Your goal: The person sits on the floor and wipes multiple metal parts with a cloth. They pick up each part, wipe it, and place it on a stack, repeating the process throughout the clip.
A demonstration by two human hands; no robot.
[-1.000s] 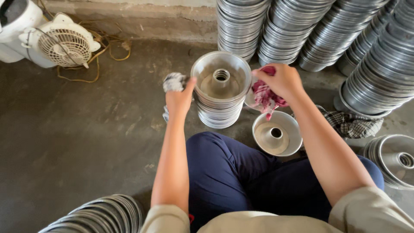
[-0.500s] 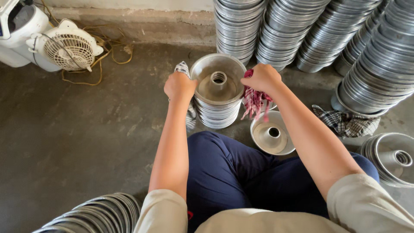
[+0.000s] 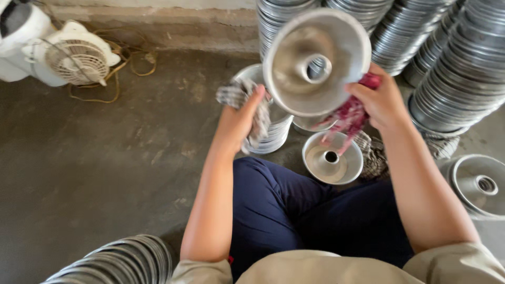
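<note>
I hold a round metal ring-shaped baking pan (image 3: 315, 60) with a centre tube up in front of me, tilted toward the camera. My left hand (image 3: 239, 118) grips its left rim through a grey checked cloth (image 3: 236, 97). My right hand (image 3: 381, 100) grips the right rim with a red and white cloth (image 3: 350, 115). Below the raised pan stands a short stack of the same pans (image 3: 273, 131) on the floor. Another single pan (image 3: 331, 158) lies on the floor by my knee.
Tall stacks of metal pans (image 3: 457, 79) lean along the back and right. One more pan (image 3: 481, 184) lies at the right, and a stack (image 3: 115, 263) sits at the lower left. A white fan (image 3: 73, 58) with a cord is at the far left. A checked cloth (image 3: 376, 155) lies on the concrete floor.
Both hands have lifted the top pan off the stack and raised it, tilting its open side toward the camera. The cloths stayed in my hands.
</note>
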